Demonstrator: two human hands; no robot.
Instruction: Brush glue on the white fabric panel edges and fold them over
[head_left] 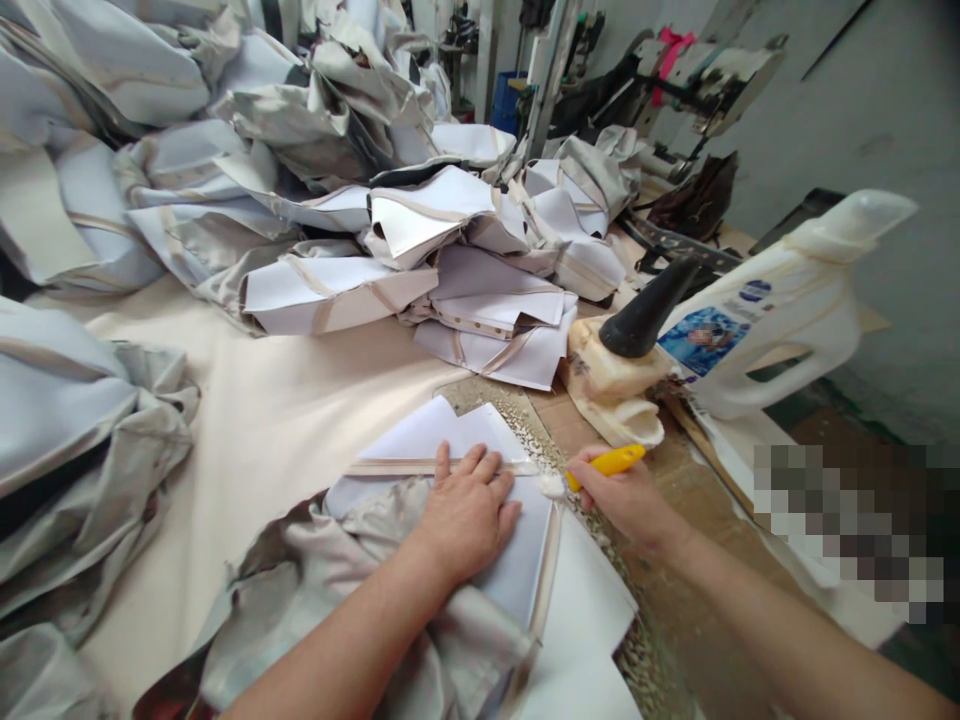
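Note:
My left hand (471,508) lies flat with fingers spread on a white panel piece (409,435) that has a beige tape strip across it. Grey lining fabric (360,560) bunches up under my left forearm. In my right hand (611,495) is a brush with a yellow handle (616,459), gripped between thumb and fingers. Its white-coated bristles (553,486) touch the panel's right edge, close to the end of the tape strip. A second tape strip (546,575) runs down toward me along a fold of the same piece.
Piled at the back and left are several similar white-and-grey sewn pieces (337,290). Near my right hand stand a cut-open yellowish container (611,365) with a black cone (651,310) on it and a large white jug (795,300). A sewing machine (720,85) is behind.

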